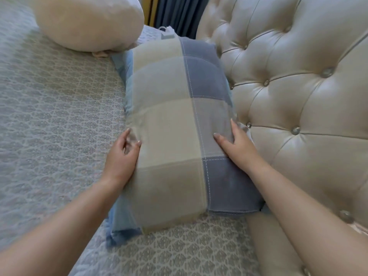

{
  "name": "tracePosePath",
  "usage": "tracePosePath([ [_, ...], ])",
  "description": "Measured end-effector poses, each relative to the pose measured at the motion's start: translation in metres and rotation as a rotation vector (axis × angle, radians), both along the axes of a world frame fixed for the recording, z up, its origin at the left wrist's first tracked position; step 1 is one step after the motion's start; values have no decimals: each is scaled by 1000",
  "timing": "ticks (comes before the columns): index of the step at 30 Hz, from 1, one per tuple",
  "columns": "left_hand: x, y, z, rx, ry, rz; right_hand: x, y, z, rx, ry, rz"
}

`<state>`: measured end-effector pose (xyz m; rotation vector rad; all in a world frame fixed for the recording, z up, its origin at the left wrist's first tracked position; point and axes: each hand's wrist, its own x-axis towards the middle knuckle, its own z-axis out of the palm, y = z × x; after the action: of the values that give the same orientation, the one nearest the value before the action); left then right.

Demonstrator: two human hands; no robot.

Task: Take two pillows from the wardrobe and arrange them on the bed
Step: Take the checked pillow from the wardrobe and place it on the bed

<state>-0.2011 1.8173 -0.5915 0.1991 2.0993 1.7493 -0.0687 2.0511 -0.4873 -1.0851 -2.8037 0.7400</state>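
Bedroom scene, bed covered with a grey-blue patterned quilt, seen from above and close. Tufted cream headboard with small round buttons fills the right side, dark blue curtain visible behind it at top centre. Checked pillow lies on the quilt right against the headboard, long side running along it, patches of beige, pale grey-blue and darker blue with white stitch lines. A second layer of light blue fabric shows under its left edge and near corner; cannot tell if that is another pillow or part of the same one. Round cream cushion sits on the bed at top left, near the pillow's far end, touching or nearly touching it; its tied end faces the pillow.

Left hand is on the pillow's left edge, about halfway along, fingers curled loosely and close together around the side, thumb on top of the fabric. Right hand rests flat on the pillow's right side next to the headboard, fingers slightly spread, index and thumb pressing the top surface, other fingers tucked down between pillow and headboard and partly hidden. Both forearms are bare, coming in from the bottom corners. Some motion blur on the pillow's far end and on the quilt at left. Wardrobe not in view.
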Motion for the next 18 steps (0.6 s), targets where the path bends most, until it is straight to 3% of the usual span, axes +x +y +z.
tracePosePath([
  [4, 82, -48, 18, -77, 54, -130, 73, -40, 9, 320, -211, 217],
  [8, 115, -59, 6, -208, 262, -261, 114, -55, -14, 453, -269, 234],
  [14, 74, -23, 6, -172, 351, -255, 61, -33, -9, 615, -152, 249],
  [18, 33, 2, 3, -270, 396, -262, 25, -19, -13, 603, -191, 201],
])
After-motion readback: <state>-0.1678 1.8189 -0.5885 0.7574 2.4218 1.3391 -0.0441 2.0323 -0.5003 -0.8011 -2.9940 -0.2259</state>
